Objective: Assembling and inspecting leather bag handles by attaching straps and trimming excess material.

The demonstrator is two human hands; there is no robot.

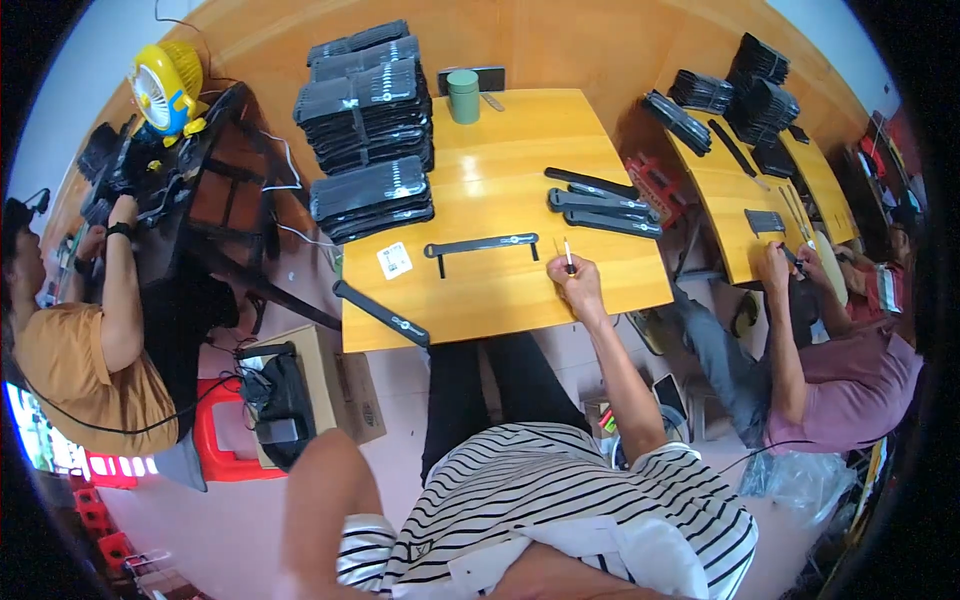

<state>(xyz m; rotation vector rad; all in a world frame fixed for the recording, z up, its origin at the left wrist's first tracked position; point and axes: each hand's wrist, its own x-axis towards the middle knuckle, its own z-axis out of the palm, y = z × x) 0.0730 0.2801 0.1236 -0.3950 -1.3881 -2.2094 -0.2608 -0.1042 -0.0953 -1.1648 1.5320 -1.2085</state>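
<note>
At the right front of the yellow table, my right hand [577, 283] is closed around a slim pen-like tool [568, 252], its pale thin end pointing up and away from me. Left of it lies a flat black strap [482, 244] with a hole at one end and pale print near the other. Two short black strips [441, 267] stick out toward me from under its ends. Another black strap [382, 313] slants over the table's front left edge. My left arm [335, 500] is bent at the elbow, blurred, and its hand is out of view.
Tall stacks of bundled black straps [362, 110] stand at the back left, with a green canister [463, 96] beside them. Several loose straps [605, 205] lie at the right. A white label [394, 261] is near the left edge. Co-workers sit on both sides.
</note>
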